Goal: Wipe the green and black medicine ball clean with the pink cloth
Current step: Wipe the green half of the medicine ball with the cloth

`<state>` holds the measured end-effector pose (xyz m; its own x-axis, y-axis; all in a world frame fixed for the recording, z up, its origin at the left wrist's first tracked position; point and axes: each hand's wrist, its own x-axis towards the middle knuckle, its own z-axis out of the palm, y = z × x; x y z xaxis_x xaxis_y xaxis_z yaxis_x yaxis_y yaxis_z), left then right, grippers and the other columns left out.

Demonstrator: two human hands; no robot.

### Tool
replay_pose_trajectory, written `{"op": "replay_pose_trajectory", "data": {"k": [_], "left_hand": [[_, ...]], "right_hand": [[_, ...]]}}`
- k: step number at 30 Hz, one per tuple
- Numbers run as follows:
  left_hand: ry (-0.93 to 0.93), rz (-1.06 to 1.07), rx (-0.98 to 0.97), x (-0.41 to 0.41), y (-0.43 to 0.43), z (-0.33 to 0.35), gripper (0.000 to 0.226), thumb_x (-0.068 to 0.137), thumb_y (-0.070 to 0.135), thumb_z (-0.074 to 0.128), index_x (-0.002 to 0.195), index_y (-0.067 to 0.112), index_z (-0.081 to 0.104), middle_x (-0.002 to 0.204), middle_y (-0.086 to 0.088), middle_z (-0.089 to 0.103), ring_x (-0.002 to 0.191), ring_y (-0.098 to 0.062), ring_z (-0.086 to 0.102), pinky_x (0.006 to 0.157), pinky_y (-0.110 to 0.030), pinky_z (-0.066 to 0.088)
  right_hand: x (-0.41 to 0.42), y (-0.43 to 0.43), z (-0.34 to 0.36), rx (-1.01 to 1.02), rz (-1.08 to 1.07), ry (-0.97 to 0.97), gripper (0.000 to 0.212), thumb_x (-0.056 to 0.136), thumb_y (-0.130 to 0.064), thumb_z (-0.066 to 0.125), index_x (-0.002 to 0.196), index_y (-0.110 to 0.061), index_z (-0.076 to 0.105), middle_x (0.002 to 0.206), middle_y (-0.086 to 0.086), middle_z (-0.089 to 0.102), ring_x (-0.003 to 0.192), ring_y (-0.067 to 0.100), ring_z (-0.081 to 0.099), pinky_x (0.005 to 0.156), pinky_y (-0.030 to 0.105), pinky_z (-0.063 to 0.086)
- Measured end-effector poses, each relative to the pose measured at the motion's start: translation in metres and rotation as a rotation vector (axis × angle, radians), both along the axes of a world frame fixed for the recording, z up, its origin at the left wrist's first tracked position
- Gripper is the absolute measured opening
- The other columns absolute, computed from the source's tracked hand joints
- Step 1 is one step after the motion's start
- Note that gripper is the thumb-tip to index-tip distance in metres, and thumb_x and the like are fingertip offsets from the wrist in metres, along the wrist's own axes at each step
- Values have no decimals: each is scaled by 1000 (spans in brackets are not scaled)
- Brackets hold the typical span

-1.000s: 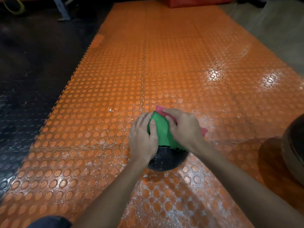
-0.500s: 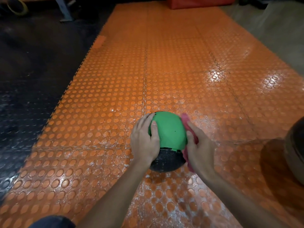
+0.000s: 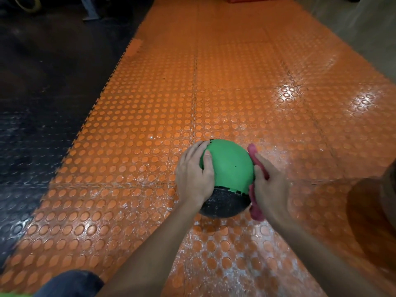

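Left hand [image 3: 194, 174] fingers lie slightly spread on the left side of the green and black rubber medicine ball [image 3: 229, 166]. Right hand [image 3: 271, 185] holds the crumpled pink cloth [image 3: 256, 209] against the ball's right side, fingertips hidden. The ball rests on the orange studded floor mat [image 3: 150, 103]. A dark round object [image 3: 385, 200] is cut off at the right.

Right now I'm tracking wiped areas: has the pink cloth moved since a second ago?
Yes. Against the medicine ball, steadied by the left hand, the pink cloth went from its top to its right side under the right hand.
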<state>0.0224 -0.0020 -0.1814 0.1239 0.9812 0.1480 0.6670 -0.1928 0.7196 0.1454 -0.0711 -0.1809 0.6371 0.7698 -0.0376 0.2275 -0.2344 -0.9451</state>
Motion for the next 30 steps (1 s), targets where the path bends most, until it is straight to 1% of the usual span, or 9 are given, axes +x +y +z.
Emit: {"op": "replay_pose_trajectory", "data": {"k": [3, 6, 8, 13, 17, 19, 22, 25, 30], "left_hand": [[2, 19, 12, 1, -2, -3, 54, 88, 46, 22, 134, 31, 45, 142, 12, 42, 133, -10, 33, 112, -36, 22], [-17, 44, 21, 0, -5, -5, 54, 89, 46, 22, 135, 29, 45, 142, 11, 42, 133, -10, 33, 112, -38, 22], [-10, 48, -1, 1, -5, -3, 55, 87, 47, 22, 135, 30, 44, 143, 11, 41, 133, -10, 32, 112, -35, 19], [26, 11, -36, 5, 3, 0, 47, 94, 47, 26, 135, 34, 43, 144, 13, 39, 134, -10, 30, 111, -35, 16], [-10, 26, -45, 3, 7, 0, 37, 99, 37, 34, 134, 34, 45, 143, 13, 41, 133, -9, 32, 110, -34, 19], [-25, 38, -28, 3, 6, -1, 41, 97, 42, 30, 134, 32, 46, 142, 12, 42, 132, -11, 34, 111, -36, 22], [-34, 40, 1, 1, 4, -4, 53, 89, 47, 23, 134, 31, 46, 141, 11, 44, 133, -11, 34, 112, -38, 24], [-19, 44, -24, 4, 3, -2, 47, 93, 46, 27, 135, 32, 45, 143, 12, 41, 133, -10, 32, 111, -37, 19], [27, 29, -27, 8, 1, 3, 56, 86, 49, 21, 135, 35, 43, 144, 14, 39, 134, -8, 30, 110, -31, 16]], "right_hand": [[-18, 3, 19, 161, 221, -332, 35, 92, -9, 47, 123, -24, 51, 121, -15, 50, 105, -3, 50, 94, 20, 41], [-8, 38, 38, 23, 368, -315, 30, 93, -14, 47, 119, -24, 58, 102, -11, 62, 61, 3, 57, 57, 23, 52], [10, 54, 39, -97, 316, -89, 27, 94, -17, 45, 115, -28, 60, 70, -2, 64, 39, 6, 44, 37, 21, 39], [33, 36, 10, -296, 52, 262, 28, 96, -20, 41, 118, -17, 58, 62, 1, 53, 43, 9, 42, 38, 17, 34], [-10, -7, 9, 50, 33, 27, 35, 94, -13, 43, 123, -30, 50, 103, 2, 63, 52, 6, 58, 46, 19, 50], [-20, -3, 24, 158, 203, -243, 37, 92, -10, 46, 124, -27, 48, 123, -11, 51, 89, 4, 62, 78, 29, 54], [-13, 36, 43, 30, 381, -455, 32, 93, -13, 47, 122, -24, 55, 103, -14, 62, 83, 8, 62, 79, 28, 53], [13, 64, 45, -157, 382, -227, 28, 95, -17, 43, 115, -28, 60, 63, -9, 59, 44, 11, 49, 42, 26, 45], [38, 45, 7, -338, 125, 177, 31, 96, -18, 40, 123, -17, 55, 71, 5, 58, 48, 10, 44, 45, 19, 38]]}}
